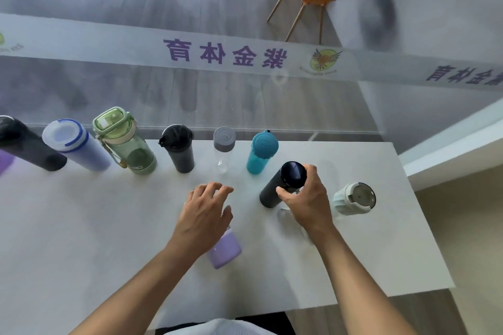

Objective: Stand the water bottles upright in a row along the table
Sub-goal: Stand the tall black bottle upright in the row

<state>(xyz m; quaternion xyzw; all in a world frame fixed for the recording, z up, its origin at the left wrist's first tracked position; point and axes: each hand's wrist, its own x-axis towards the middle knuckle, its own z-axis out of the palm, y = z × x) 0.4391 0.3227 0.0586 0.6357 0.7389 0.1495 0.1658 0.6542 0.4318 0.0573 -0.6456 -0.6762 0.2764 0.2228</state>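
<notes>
The person's right hand is closing around the upper body of a tall dark cylindrical flask with a glossy black lid, which is leaning slightly as it is being set down just right of the row. The left hand is hovering half open, fingers curled and gripping nothing, directly over a lilac-based clear bottle lying nearer the person. Along the far edge of the white table, six bottles are standing, ending with a teal plastic bottle. A pale mint tumbler with a white lid is standing apart at the right. The flask probably needs straightening and sliding back into line beside the teal one. Bare tabletop is remaining to the right, though the far edge is running close behind the row.
</notes>
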